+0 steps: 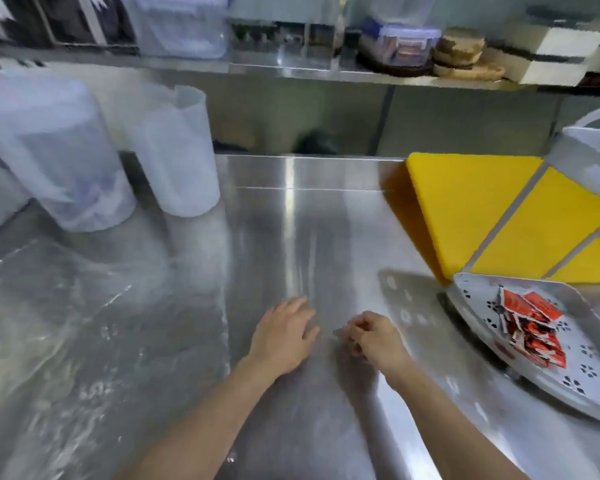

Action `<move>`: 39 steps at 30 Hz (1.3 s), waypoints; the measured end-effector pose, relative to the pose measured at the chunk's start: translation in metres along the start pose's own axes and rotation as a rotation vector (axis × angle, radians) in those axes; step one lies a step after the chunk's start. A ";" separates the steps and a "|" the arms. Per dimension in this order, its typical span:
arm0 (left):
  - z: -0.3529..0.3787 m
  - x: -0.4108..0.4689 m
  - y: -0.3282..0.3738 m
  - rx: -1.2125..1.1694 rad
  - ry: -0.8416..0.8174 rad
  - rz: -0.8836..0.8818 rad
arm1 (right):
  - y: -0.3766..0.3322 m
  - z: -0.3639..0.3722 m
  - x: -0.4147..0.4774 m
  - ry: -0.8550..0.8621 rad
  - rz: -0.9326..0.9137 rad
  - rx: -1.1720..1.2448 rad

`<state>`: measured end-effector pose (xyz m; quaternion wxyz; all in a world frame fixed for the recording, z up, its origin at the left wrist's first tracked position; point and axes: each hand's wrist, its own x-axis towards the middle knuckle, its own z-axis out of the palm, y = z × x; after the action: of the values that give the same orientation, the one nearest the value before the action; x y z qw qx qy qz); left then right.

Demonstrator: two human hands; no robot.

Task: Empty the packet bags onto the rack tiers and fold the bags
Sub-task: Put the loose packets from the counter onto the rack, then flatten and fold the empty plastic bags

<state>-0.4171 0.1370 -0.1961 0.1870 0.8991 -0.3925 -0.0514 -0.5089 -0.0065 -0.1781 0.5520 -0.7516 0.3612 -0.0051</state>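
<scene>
On the steel counter (pixel 153 323), left hand (pixel 283 336) presses flat, fingers spread, on a clear bag (pixel 312 289); right hand (pixel 373 337) pinches its edge. Slick film may slip, spoiling the fold. Packets (pixel 530 327) sit on the tray (pixel 586 382).

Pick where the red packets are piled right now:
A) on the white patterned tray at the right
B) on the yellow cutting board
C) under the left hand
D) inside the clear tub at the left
A: the pile of red packets lies on the white patterned tray at the right of the steel counter; only one stray packet shows further up at the frame's right edge.
</scene>
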 end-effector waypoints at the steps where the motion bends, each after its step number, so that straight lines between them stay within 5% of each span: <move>1: -0.012 -0.007 -0.021 -0.003 0.051 -0.071 | -0.008 0.014 0.004 -0.044 -0.024 -0.027; 5: -0.056 -0.049 -0.101 0.098 0.257 -0.340 | -0.040 0.078 0.008 -0.188 -0.186 -0.183; 12: -0.090 -0.138 -0.200 0.262 0.317 -0.720 | -0.060 0.178 -0.018 -0.319 -0.533 -0.522; 19: -0.092 -0.201 -0.245 0.182 0.060 -1.127 | -0.058 0.219 -0.038 -0.467 -0.688 -1.029; 23: -0.087 -0.196 -0.230 0.184 0.030 -1.099 | -0.051 0.219 -0.035 -0.395 -0.654 -1.108; 28: -0.095 -0.157 -0.191 0.094 0.104 -0.786 | -0.053 0.197 -0.021 -0.211 -0.558 -1.072; 32: -0.099 -0.147 -0.201 0.122 0.401 -0.513 | -0.050 0.171 -0.017 -0.151 -0.549 -1.033; 34: -0.099 -0.148 -0.216 0.172 0.414 -0.607 | -0.045 0.161 -0.019 -0.191 -0.550 -1.011; 37: -0.107 -0.161 -0.242 0.065 0.104 -1.061 | -0.036 0.154 -0.025 -0.267 -0.512 -0.980; 39: -0.106 -0.168 -0.253 0.081 0.004 -1.130 | -0.029 0.153 -0.024 -0.274 -0.500 -0.999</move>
<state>-0.3332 0.4478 -0.2028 0.0966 0.9760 0.1485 -0.1269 -0.4492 0.1369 -0.2048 0.1538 -0.9775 0.0561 0.1331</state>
